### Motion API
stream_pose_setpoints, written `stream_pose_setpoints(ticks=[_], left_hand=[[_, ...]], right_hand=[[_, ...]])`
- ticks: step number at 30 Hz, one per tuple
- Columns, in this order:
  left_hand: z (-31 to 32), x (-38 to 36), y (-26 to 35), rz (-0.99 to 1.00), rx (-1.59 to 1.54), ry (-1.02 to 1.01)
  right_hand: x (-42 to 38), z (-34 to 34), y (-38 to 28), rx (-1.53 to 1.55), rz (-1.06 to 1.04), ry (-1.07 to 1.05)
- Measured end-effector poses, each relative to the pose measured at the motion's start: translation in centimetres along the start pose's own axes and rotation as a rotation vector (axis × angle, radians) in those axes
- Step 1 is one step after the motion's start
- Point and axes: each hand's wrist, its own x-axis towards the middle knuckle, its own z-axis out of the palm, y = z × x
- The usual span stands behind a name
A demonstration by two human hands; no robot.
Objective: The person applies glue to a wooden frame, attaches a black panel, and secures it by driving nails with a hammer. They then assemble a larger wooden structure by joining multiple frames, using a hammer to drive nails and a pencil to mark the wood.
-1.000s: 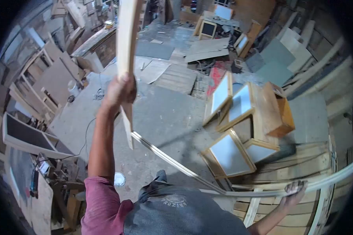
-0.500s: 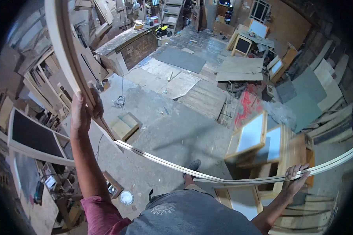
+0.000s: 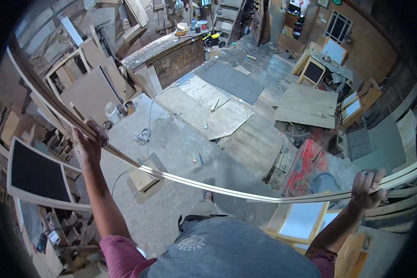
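A long wooden frame (image 3: 208, 186) of pale, slim strips spans the view from the upper left to the right edge, its shape bent by the lens. My left hand (image 3: 90, 140) is wrapped round its left stretch, which looks darker on one face. On the right stretch my right hand (image 3: 368, 189) has its fingers closed over the strips. The frame hangs in front of my body, above the floor. Both far ends run into the dark rim of the picture.
A long workbench (image 3: 171, 48) stands ahead. Boards and a black-panelled frame (image 3: 39, 171) are at left. White-panelled drawers (image 3: 303, 220) lie low at right. A small wooden box (image 3: 143, 178) sits on the floor below the strips. A red sheet (image 3: 306, 162) lies at right.
The left part of the frame has swung down and outward with my left hand. My right hand has moved right and up. The room has shifted in view, and my feet have moved.
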Motion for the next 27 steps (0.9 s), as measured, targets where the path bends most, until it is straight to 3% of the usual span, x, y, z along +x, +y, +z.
stream_pose_setpoints(ticks=[3,5,7,9,11,12,13,15,17,19,21,23,24,27], left_hand=[[1.3,11.4,-3.9,-0.008,-0.084,0.029],[1.6,21.7,-5.9,0.025,-0.108,0.309],[9.5,29.0,-4.5,0.351,0.28,0.334],[14.2,36.6,-6.7,0.681,0.66,0.536],[21.8,38.3,-10.9,0.925,1.065,0.585],[26.3,37.8,-15.1,0.789,0.608,0.233],[30.9,34.5,-18.8,0.162,0.725,0.194],[38.9,29.8,-25.6,0.556,0.497,-0.409],[43.8,26.8,-32.3,0.525,0.432,-0.511],[47.4,28.3,-36.7,0.512,0.376,-0.507],[49.3,29.8,-40.0,0.401,0.508,0.005],[49.3,34.4,-43.3,0.44,0.579,0.213],[49.2,36.5,-43.3,0.297,0.517,0.302],[48.1,42.8,-45.8,0.397,0.352,0.492]], right_hand=[[6.5,-2.1,5.3,0.014,-0.01,-0.011],[11.0,-3.7,8.6,-0.031,-0.096,0.066],[15.3,-4.7,11.4,-0.125,-0.126,0.126],[20.2,-6.1,14.3,-0.11,-0.146,0.118],[25.2,-7.2,17.2,-0.131,-0.145,0.126],[27.6,-7.8,18.6,-0.117,-0.147,0.112],[30.1,-8.6,20.1,-0.101,-0.149,0.096],[34.9,-9.9,23.1,-0.039,-0.125,0.147],[39.8,-9.4,26.2,-0.014,-0.113,0.326],[43.8,-11.3,30.4,-0.113,-0.282,0.227],[47.1,-12.1,33.0,0.038,-0.327,0.142],[50.1,-12.2,34.0,0.11,-0.303,0.068],[51.7,-12.0,34.2,0.074,-0.288,0.023],[59.0,-10.1,44.0,0.008,-0.612,0.003]])
